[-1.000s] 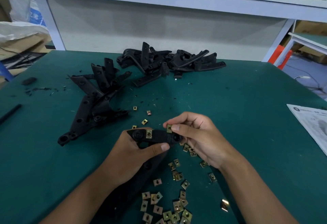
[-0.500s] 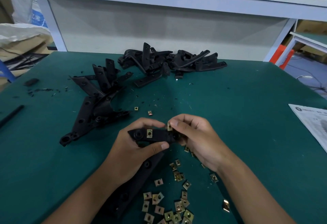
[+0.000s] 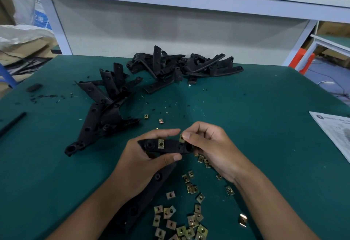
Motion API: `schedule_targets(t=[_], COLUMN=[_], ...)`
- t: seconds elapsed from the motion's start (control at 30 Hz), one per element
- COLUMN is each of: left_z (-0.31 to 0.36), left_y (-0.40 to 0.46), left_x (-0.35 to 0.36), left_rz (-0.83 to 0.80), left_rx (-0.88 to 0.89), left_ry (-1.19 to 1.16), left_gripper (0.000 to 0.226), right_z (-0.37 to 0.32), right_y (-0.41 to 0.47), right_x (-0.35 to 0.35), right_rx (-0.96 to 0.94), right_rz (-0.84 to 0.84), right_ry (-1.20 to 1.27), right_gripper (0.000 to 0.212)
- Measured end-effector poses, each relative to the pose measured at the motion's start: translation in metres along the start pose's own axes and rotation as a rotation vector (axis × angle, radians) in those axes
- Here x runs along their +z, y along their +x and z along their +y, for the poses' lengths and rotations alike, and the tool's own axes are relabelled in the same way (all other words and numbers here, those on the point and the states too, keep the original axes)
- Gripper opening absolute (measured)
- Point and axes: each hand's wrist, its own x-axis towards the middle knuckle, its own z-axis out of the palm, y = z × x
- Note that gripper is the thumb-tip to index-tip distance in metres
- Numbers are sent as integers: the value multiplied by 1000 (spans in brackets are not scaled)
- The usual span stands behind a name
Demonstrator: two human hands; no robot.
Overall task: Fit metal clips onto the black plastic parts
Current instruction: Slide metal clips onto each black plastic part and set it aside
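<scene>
We start at our right hand [image 3: 212,148], just right of frame centre, where thumb and forefinger pinch a small brass-coloured metal clip [image 3: 182,138] at its right side. The clip sits at the upper edge of the black plastic part [image 3: 170,147], touching or very nearly touching it at the part's right end; we cannot tell whether it has begun to slide on. Our left hand [image 3: 145,160] grips the same part from below and behind, thumb pressed along its lower edge and fingers wrapped over the top.

The part's long axis runs roughly left to right across the middle of the frame, so the clip lies above its right end, and by our reckoning the push must go downward across that axis. The right hand is the nearer one. A fitted clip [image 3: 161,143] already sits near the part's left end.

Compared with a second ago, our left fingers have come up over the part's top, and the right hand has brought the clip tighter against the part.

Outward, loose clips [image 3: 181,220] scatter across the green table [image 3: 265,126] in the lower centre, and two piles of black parts [image 3: 106,111] lie toward the upper left and upper centre.
</scene>
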Motion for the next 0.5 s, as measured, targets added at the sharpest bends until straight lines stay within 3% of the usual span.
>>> schedule_targets(t=[0.27,0.5], left_z=[5,1], left_y=[0,1], left_x=[1,-1], left_rz=[-38,19], left_rx=[14,-33], left_ry=[23,-113], left_gripper=[39,41], right_z=[-1,-5], right_y=[0,-5], right_x=[-2,-2], right_rx=[-40,-174], right_rz=[-53,-54], right_ry=[-31,-129], right_gripper=[12,12])
